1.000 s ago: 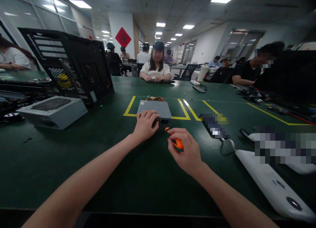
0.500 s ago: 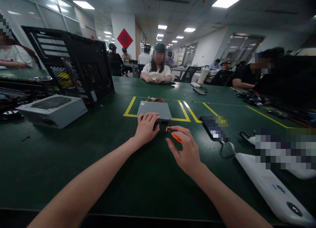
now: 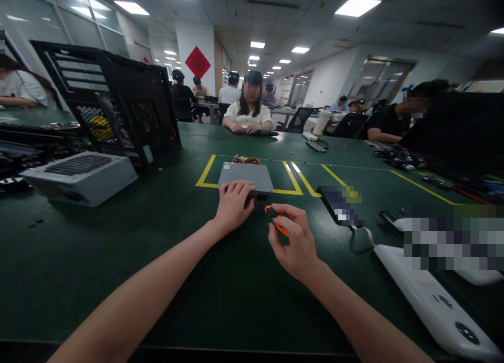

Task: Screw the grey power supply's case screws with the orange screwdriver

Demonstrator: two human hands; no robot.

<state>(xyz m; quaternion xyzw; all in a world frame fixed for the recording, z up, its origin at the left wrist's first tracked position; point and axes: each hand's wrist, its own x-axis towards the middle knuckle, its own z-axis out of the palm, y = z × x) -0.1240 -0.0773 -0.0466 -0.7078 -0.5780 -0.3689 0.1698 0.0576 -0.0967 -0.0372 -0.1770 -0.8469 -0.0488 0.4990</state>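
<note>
A grey metal power supply box (image 3: 246,175) sits on the green table inside yellow tape marks, with a bundle of coloured wires (image 3: 248,160) behind it. My left hand (image 3: 235,203) rests on the near left part of the box, fingers curved over its top front edge. Just right of the box's near side, my right hand (image 3: 293,237) holds an orange and black tool (image 3: 272,212) between thumb and fingers. The tool's far end points toward the box's front, and part of its handle is hidden by the fingers.
Left stand a black computer case (image 3: 134,106) and a second power supply box (image 3: 81,177). At right lie a phone (image 3: 336,204), a white device (image 3: 433,300) and cables. A person (image 3: 248,108) sits across the table (image 3: 189,300).
My right hand's thumb has moved closer to its fingers around the orange tool, which has shifted slightly down. My left hand stays on the box.
</note>
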